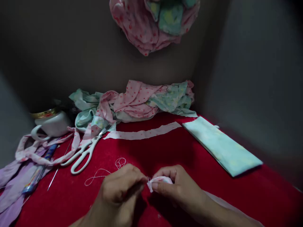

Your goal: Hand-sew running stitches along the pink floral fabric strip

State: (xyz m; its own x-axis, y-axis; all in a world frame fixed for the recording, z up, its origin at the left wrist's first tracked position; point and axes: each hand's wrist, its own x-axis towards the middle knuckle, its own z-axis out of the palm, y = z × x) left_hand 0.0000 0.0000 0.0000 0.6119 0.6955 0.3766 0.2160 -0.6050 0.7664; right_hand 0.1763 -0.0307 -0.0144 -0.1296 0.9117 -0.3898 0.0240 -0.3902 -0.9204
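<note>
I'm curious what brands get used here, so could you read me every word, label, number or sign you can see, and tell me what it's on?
No text can be read.
Clear and blue packet: coloured markings, too small and blurred to read.
Gold lid at the white mug: reddish markings, too blurred to tell if they are words.

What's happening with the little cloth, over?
Right hand: fingers pinching cloth. Left hand: at cloth's edge, grip unclear. Loose thread beside left hand. Scissors farther left, clear of both hands.
</note>
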